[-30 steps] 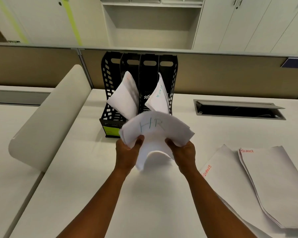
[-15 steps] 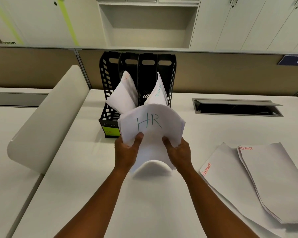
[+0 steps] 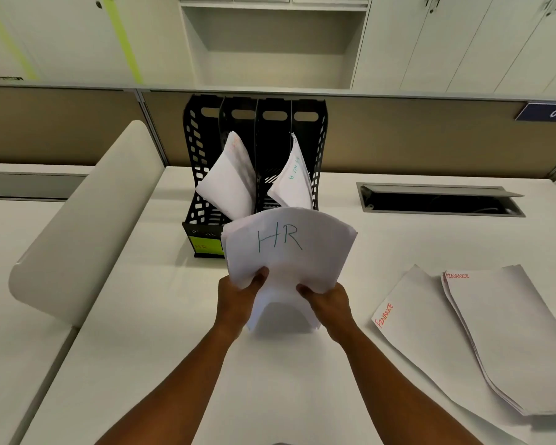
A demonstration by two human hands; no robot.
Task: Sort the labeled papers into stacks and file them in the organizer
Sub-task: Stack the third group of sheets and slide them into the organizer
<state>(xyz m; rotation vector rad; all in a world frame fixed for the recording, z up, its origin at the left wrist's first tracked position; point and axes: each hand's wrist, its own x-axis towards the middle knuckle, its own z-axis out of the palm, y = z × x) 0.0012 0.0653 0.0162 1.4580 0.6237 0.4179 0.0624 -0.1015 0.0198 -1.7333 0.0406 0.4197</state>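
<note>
Both hands hold a curved stack of white papers marked "HR" point(image 3: 289, 248) upright just above the desk, in front of the black organizer point(image 3: 203, 149). My left hand point(image 3: 238, 297) grips the stack's lower left edge, thumb on the front. My right hand point(image 3: 328, 300) grips its lower right edge. The organizer has several slots; one paper bundle point(image 3: 228, 178) leans out of a left slot and another bundle point(image 3: 294, 175) out of a right slot. A green "HR" label point(image 3: 203, 245) sits on the organizer's front left base.
Two piles of papers marked "FINANCE" point(image 3: 507, 335) lie flat on the white desk point(image 3: 142, 316) at the right. A curved beige divider panel point(image 3: 87, 220) stands at the left. An open cable tray point(image 3: 440, 200) is set in the desk behind right.
The HR stack has been tipped more upright so its label faces me, and its lower edge has come down nearer the desk. Both hands kept their grip.
</note>
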